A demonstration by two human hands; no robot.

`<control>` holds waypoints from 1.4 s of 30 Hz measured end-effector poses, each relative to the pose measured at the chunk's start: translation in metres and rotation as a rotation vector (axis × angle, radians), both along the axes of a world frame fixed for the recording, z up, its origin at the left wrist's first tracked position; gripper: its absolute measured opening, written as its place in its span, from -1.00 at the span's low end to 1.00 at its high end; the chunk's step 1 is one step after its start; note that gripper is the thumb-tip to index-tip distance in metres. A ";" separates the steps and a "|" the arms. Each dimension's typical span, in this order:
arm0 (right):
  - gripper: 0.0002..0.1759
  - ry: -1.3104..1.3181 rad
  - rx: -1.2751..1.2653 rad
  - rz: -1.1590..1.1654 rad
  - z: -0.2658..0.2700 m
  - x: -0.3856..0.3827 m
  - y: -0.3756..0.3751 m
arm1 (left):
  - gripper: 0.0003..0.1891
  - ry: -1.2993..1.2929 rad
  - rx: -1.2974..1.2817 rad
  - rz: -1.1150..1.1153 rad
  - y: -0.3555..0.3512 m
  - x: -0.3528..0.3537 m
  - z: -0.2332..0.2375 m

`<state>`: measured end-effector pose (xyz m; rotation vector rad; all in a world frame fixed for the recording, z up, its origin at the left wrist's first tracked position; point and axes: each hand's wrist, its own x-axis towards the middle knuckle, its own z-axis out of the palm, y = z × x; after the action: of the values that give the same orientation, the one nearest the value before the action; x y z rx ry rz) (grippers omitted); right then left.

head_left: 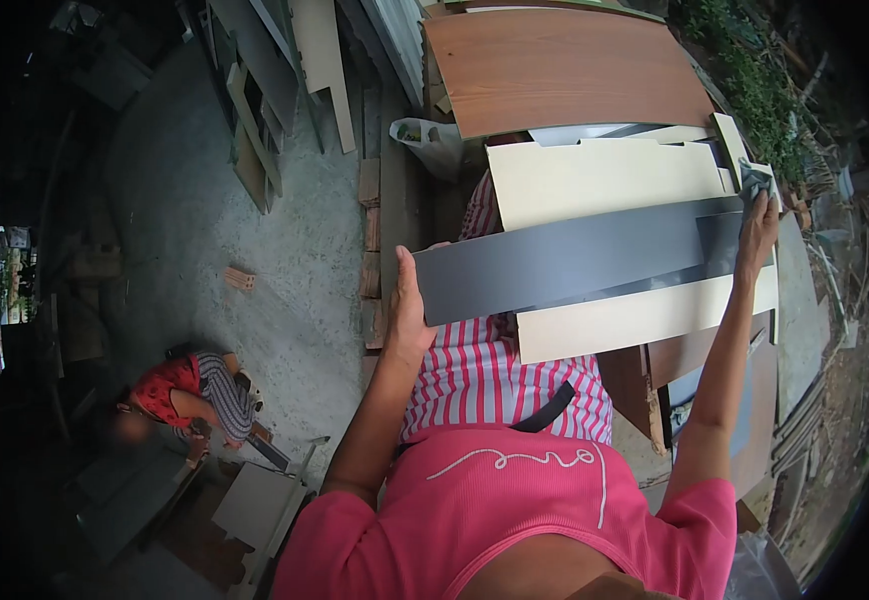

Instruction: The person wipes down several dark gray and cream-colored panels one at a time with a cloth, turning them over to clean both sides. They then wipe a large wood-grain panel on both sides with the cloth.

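Observation:
Across my lap lies a long grey board (565, 255), with a darker, shinier patch toward its right end. My left hand (413, 310) grips its left end, thumb on the top face and the other fingers mostly hidden beneath. At the far right end, my right hand (758, 222) is closed on a crumpled grey-green cloth (755, 178), close to the board's edge. Cream boards (605, 180) lie beyond and under the grey one, and another cream strip (635, 318) shows on its near side.
A brown wood-grain panel (565, 70) lies past the cream boards. A white plastic bag (435, 145) stands beside bricks. Several panels (265, 90) lean at the upper left. One loose brick (240, 278) rests on the concrete floor. Another person (190, 395) crouches at the lower left.

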<state>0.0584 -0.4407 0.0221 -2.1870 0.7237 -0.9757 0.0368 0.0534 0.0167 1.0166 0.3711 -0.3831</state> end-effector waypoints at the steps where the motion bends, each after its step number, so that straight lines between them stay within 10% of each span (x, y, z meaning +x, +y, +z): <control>1: -0.60 -0.004 0.026 0.121 0.010 0.005 0.029 | -0.26 -0.028 -0.017 -0.005 0.001 0.001 -0.005; 6: -0.74 0.161 0.072 0.702 0.050 0.007 0.206 | -0.25 -0.005 -0.075 -0.005 0.003 0.003 -0.013; 10: -0.59 0.090 -0.390 1.261 0.018 -0.013 0.325 | -0.27 0.038 -0.173 0.067 0.000 0.001 -0.016; 21: -0.46 0.243 -0.481 1.197 0.015 -0.049 0.317 | -0.30 -0.003 -0.377 0.008 0.007 0.004 -0.030; 29: -0.51 0.422 -0.491 0.563 0.001 -0.049 0.255 | -0.36 -0.069 -0.305 -0.025 0.011 0.004 -0.032; 36: -0.44 0.294 -0.425 1.034 0.016 -0.049 0.338 | -0.32 0.044 -0.362 0.001 -0.002 -0.006 -0.020; 42: -0.45 0.377 -0.450 0.972 0.014 -0.045 0.285 | -0.29 0.026 -0.279 0.010 -0.002 -0.005 -0.025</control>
<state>0.0136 -0.1557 0.0357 -2.6677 -0.4813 -0.2164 0.0318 0.0515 -0.0083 0.7380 0.3351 -0.4265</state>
